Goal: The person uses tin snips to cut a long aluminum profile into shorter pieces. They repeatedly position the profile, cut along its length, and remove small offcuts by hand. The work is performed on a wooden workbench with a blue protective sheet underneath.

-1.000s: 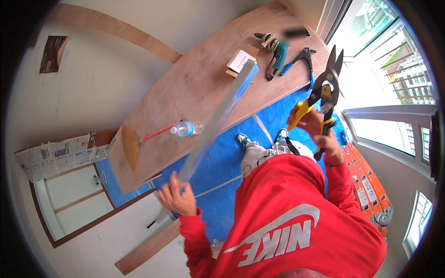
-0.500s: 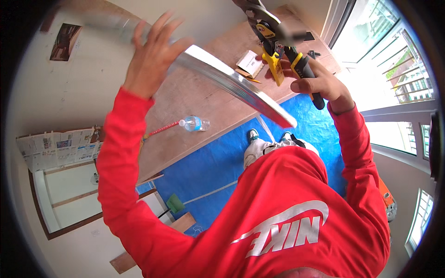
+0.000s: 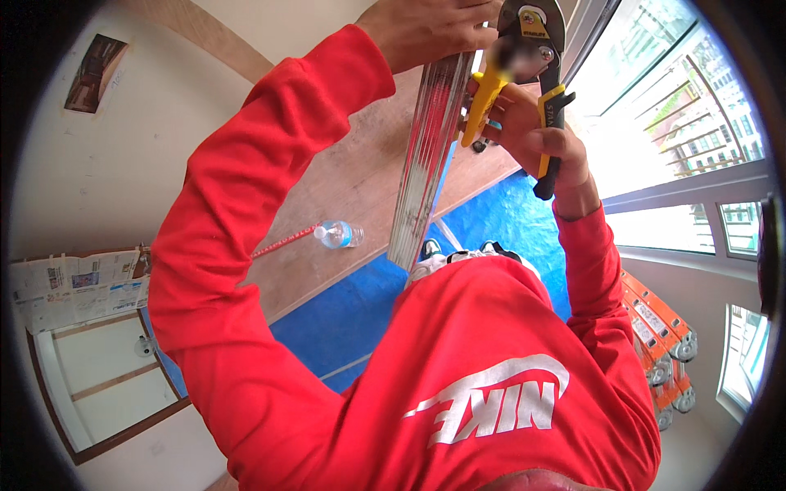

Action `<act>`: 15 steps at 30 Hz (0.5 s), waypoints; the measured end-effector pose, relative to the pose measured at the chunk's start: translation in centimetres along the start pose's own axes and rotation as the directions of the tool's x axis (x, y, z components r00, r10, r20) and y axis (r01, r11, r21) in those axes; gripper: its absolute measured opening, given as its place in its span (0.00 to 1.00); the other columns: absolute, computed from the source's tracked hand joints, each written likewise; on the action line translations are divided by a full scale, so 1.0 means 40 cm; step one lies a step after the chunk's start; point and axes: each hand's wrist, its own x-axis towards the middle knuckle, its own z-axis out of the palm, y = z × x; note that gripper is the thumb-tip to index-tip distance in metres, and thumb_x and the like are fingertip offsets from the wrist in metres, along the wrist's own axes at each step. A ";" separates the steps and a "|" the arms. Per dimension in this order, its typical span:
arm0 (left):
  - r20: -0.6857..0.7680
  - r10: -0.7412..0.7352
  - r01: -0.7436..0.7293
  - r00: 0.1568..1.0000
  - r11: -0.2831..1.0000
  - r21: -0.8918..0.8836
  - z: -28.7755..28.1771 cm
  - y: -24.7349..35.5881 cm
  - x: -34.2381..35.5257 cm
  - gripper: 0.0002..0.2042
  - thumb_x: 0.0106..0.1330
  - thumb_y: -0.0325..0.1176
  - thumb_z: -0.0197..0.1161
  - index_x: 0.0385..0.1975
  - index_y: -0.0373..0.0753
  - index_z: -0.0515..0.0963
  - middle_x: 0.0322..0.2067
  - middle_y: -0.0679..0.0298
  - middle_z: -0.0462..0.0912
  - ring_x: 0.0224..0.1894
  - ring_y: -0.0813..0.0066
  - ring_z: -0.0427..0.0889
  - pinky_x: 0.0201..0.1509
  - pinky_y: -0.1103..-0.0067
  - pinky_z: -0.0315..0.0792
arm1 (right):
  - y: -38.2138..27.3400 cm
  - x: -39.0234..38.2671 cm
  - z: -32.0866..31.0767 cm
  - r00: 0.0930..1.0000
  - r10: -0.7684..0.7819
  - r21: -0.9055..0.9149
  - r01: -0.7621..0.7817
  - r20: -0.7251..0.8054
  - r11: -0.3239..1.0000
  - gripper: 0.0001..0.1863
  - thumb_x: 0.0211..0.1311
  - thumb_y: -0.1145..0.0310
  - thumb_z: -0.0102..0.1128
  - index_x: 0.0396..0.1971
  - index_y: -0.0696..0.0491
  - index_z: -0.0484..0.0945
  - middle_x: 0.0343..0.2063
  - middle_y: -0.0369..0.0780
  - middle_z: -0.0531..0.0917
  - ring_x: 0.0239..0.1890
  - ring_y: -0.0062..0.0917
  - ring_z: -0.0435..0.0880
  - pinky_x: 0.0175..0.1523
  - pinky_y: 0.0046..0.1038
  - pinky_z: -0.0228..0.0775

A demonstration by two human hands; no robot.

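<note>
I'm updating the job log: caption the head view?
Left hand holding a metal strip, right hand holding yellow-and-black snips, handles spread.

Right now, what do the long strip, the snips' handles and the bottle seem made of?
Long strip: probably bare, shiny metal; silvery with red reflections.
Snips' handles: likely dull plastic or rubber, from their moulded yellow-and-black look; which, unclear.
Bottle: likely glossy clear plastic; the surface beneath shows through.

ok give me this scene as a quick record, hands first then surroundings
left hand: gripping the shiny metal strip
right hand: holding snips, yellow and black handles spread apart
on wooden tabletop: clear plastic bottle, red stick
underfoot: blue sheet
person's right: orange ladder, window
</note>
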 end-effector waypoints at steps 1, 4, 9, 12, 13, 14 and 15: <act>0.027 -0.002 0.002 1.000 1.000 -0.007 0.006 0.001 -0.014 0.06 0.69 0.38 0.64 0.44 0.55 0.80 0.67 0.63 0.74 0.74 0.66 0.66 0.79 0.51 0.53 | 0.014 0.004 0.010 1.000 0.012 -0.012 -0.012 -0.021 1.000 0.46 0.54 0.59 0.58 0.72 0.64 0.61 0.69 0.50 0.70 0.70 0.36 0.70 0.76 0.44 0.56; -0.174 -0.168 0.173 0.970 0.985 0.010 0.038 0.024 -0.070 0.08 0.67 0.40 0.66 0.45 0.54 0.80 0.62 0.59 0.78 0.74 0.63 0.65 0.78 0.49 0.51 | 0.069 0.032 0.042 0.998 -0.047 0.025 0.049 -0.045 0.998 0.44 0.54 0.61 0.58 0.72 0.62 0.61 0.68 0.49 0.71 0.69 0.35 0.70 0.76 0.43 0.56; 0.178 -0.914 0.560 0.365 0.063 -0.826 0.047 0.242 -0.210 0.20 0.71 0.39 0.65 0.60 0.42 0.74 0.59 0.52 0.76 0.67 0.59 0.73 0.71 0.57 0.66 | 0.166 0.015 0.094 0.970 0.043 -0.067 -0.061 -0.239 0.996 0.49 0.52 0.53 0.64 0.72 0.61 0.61 0.65 0.47 0.71 0.65 0.37 0.72 0.72 0.42 0.60; 0.853 -0.252 0.254 0.457 -0.882 -0.396 0.003 0.405 -0.313 0.30 0.72 0.49 0.65 0.65 0.34 0.68 0.56 0.51 0.77 0.61 0.60 0.78 0.66 0.65 0.71 | 0.240 -0.015 0.101 0.946 0.062 -0.077 -0.090 -0.317 0.993 0.39 0.57 0.66 0.59 0.70 0.61 0.64 0.63 0.43 0.74 0.68 0.30 0.71 0.70 0.35 0.60; 0.847 -0.061 0.243 0.528 -0.945 -0.219 -0.007 0.446 -0.339 0.32 0.71 0.51 0.67 0.64 0.33 0.68 0.54 0.52 0.78 0.57 0.62 0.79 0.63 0.68 0.73 | 0.260 -0.030 0.099 0.935 0.080 -0.097 -0.121 -0.345 0.988 0.37 0.56 0.69 0.60 0.68 0.60 0.65 0.60 0.41 0.75 0.64 0.29 0.73 0.66 0.32 0.62; 0.814 -0.012 0.257 0.581 -0.946 -0.198 -0.021 0.486 -0.366 0.34 0.70 0.53 0.68 0.64 0.32 0.68 0.52 0.52 0.79 0.54 0.64 0.81 0.59 0.70 0.75 | 0.279 -0.044 0.099 0.918 0.104 -0.116 -0.159 -0.382 0.980 0.36 0.56 0.69 0.61 0.68 0.60 0.66 0.59 0.41 0.76 0.63 0.29 0.73 0.66 0.32 0.62; 0.796 -0.133 0.278 0.591 -0.892 -0.355 -0.033 0.523 -0.382 0.33 0.68 0.52 0.70 0.63 0.33 0.69 0.49 0.55 0.80 0.50 0.67 0.81 0.55 0.73 0.76 | 0.297 -0.060 0.102 0.904 0.127 -0.127 -0.194 -0.409 0.973 0.36 0.56 0.70 0.61 0.67 0.59 0.66 0.59 0.41 0.76 0.62 0.28 0.74 0.66 0.32 0.63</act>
